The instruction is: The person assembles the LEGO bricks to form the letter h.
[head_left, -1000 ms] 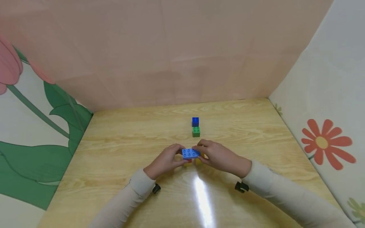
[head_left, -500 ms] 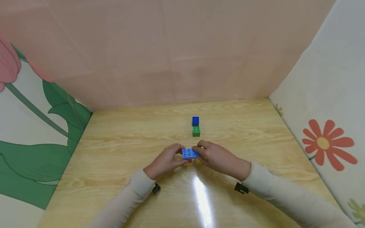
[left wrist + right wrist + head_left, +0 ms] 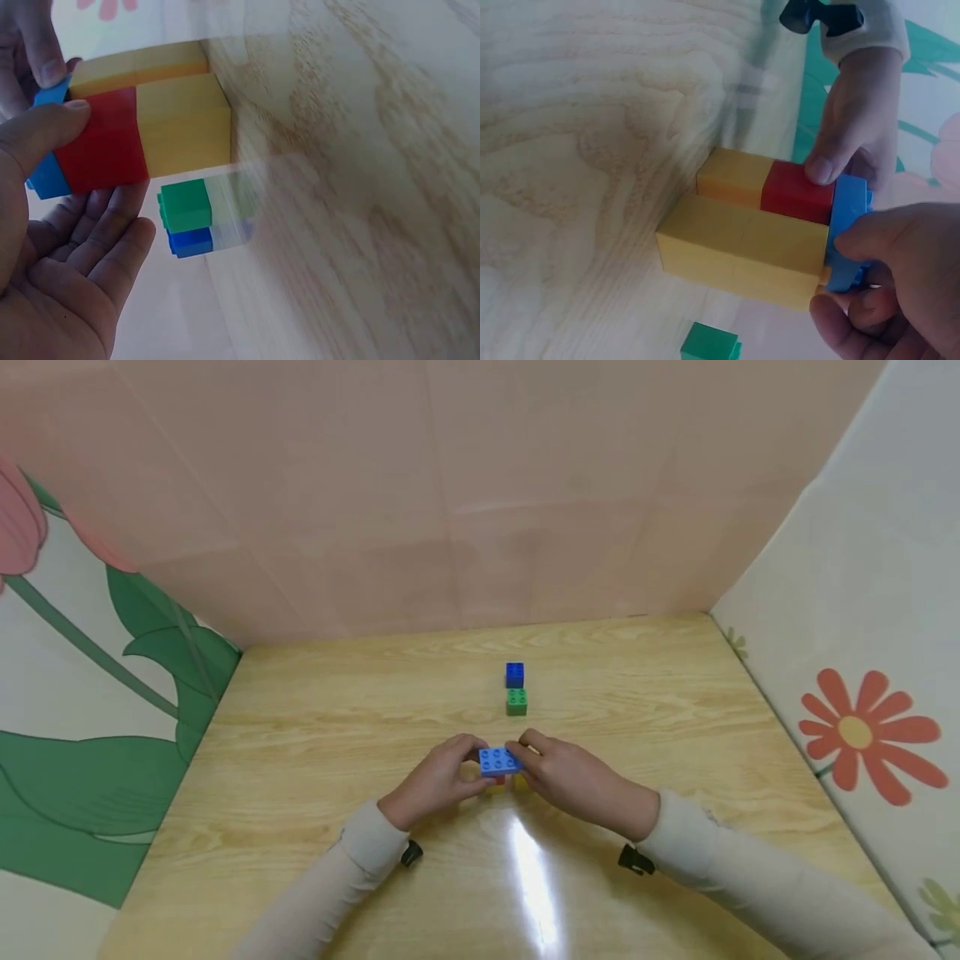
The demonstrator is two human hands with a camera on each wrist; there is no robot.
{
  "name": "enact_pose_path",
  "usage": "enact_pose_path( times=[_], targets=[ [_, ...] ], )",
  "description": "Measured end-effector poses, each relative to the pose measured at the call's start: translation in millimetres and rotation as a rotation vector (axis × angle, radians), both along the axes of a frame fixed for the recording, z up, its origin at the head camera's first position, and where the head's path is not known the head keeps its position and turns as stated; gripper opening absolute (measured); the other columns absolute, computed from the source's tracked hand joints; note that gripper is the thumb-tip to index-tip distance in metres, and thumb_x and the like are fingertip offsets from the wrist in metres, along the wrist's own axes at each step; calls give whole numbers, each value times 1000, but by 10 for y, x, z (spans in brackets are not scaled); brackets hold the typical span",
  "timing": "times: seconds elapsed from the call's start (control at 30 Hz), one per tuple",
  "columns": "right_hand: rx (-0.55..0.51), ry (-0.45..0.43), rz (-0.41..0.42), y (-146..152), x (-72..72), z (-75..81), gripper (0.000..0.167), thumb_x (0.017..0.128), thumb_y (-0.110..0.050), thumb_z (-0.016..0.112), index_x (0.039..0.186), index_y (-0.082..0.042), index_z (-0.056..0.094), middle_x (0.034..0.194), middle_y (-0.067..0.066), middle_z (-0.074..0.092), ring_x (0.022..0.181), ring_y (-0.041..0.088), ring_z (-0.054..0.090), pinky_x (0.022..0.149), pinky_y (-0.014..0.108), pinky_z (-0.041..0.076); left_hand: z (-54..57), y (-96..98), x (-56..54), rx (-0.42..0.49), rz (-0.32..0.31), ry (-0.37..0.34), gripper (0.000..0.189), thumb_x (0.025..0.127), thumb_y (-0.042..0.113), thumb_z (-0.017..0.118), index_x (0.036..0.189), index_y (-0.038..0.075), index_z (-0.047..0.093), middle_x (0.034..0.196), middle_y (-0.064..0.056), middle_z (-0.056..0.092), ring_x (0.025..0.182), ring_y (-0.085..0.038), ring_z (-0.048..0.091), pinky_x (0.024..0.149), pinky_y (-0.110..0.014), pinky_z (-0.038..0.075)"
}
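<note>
A light blue brick (image 3: pixel 495 762) with studs on top lies across two columns standing side by side on the table. One column is a red brick (image 3: pixel 105 139) on a yellow brick (image 3: pixel 187 124); the other, in the right wrist view, is a taller-looking all-yellow column (image 3: pixel 742 240). My left hand (image 3: pixel 435 785) grips the red brick, its thumb on the face just below the blue one. My right hand (image 3: pixel 581 781) pinches the light blue brick at its right end, thumb on the near side. In the head view, the hands and blue brick hide most of the columns.
Beyond the hands, a green brick (image 3: pixel 517 702) stands on the wooden table (image 3: pixel 337 718), with a dark blue brick (image 3: pixel 514 675) just behind it. A pink back wall (image 3: pixel 450 510) and patterned side walls bound the table.
My right hand's fingers have shifted slightly left, covering more of the light blue brick. My left hand stays in place. The view has tilted a little, so the far bricks appear higher.
</note>
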State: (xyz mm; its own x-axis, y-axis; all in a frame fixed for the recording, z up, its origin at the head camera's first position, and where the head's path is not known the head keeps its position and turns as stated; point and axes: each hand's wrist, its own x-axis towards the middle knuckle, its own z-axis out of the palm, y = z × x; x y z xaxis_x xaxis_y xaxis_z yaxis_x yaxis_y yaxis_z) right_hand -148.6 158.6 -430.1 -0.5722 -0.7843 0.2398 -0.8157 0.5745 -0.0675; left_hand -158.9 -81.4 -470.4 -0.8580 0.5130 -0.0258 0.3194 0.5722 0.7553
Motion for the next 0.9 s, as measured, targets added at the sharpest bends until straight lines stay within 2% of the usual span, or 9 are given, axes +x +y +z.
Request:
enact_pose_path(
  times=[0.17,0.43,0.7,0.9],
  targets=[
    [-32,-37,1,6,-24,-15,44,85,-13,75,125,-1,63,107,7,59,73,8,60,59,13,50,1,5,8,1,6,-11,38,87,28,75,119,15,58,113,7,57,106,-9,59,91,-30,52],
    [-19,-6,33,-1,-25,29,39,85,-14,76,120,-1,66,103,6,60,76,9,59,62,16,52,18,7,47,-15,15,-25,36,88,27,74,118,16,57,113,7,57,107,-11,59,91,-30,51],
    [-64,-132,17,23,-83,66,37,87,-20,74,121,-5,66,105,2,59,77,8,59,63,15,51,49,0,29,-12,7,-11,37,88,28,74,118,16,57,111,7,57,106,-12,60,89,-30,52],
    [-86,-159,25,47,-111,74,37,88,-22,73,121,-6,66,107,2,60,82,9,59,66,18,52,47,2,7,-11,-9,1,37,87,28,75,118,15,58,111,7,58,104,-9,60,89,-30,53]
  ],
)
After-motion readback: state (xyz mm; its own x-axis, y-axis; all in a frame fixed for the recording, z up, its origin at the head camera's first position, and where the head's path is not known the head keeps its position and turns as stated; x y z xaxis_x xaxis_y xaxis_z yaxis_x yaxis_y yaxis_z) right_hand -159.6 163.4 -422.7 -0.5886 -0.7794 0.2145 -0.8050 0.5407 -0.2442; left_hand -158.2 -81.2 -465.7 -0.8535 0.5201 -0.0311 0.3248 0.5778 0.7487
